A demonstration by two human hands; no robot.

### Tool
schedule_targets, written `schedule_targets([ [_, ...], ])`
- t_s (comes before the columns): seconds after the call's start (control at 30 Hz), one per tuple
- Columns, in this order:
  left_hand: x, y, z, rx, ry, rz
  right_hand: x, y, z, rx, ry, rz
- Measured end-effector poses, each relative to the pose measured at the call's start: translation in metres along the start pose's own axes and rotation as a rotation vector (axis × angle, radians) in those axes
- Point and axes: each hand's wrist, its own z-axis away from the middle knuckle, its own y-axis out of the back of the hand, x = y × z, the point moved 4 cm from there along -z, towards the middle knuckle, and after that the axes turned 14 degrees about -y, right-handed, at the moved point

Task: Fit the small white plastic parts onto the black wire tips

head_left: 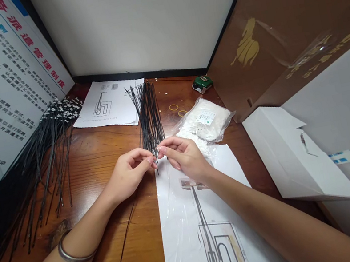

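Hands pinching tiny parts before black wires.

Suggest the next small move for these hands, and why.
I'd probably ease the right hand slightly toward the left hand: both have fingers pinched, tips almost meeting by the near ends of the middle black wires. What they grip is too small to tell.

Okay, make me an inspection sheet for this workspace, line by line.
Surface: glossy brown wooden table.
Job's things: black wires mid-table; bagged white pieces; diagram sheet.
Clutter: green tape measure, yellow rings.
Hands: left hand and right hand close together at the black wires' near end; anything pinched is too small to identify.
Cables: larger white-tipped black pile, left.
Surroundings: lettered board left; white box and brown carton right.
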Motion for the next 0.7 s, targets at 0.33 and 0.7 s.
schedule_targets([
  [0.33,-0.0021,0.0001,-0.0009,0.02,-0.005,0.029,-0.0016,0.0011,0.0017,0.054,0.013,0.03],
  [0.7,-0.003,0.0,-0.0008,0.028,-0.006,0.042,-0.0011,0.0003,0.0016,0.032,-0.003,0.032],
])
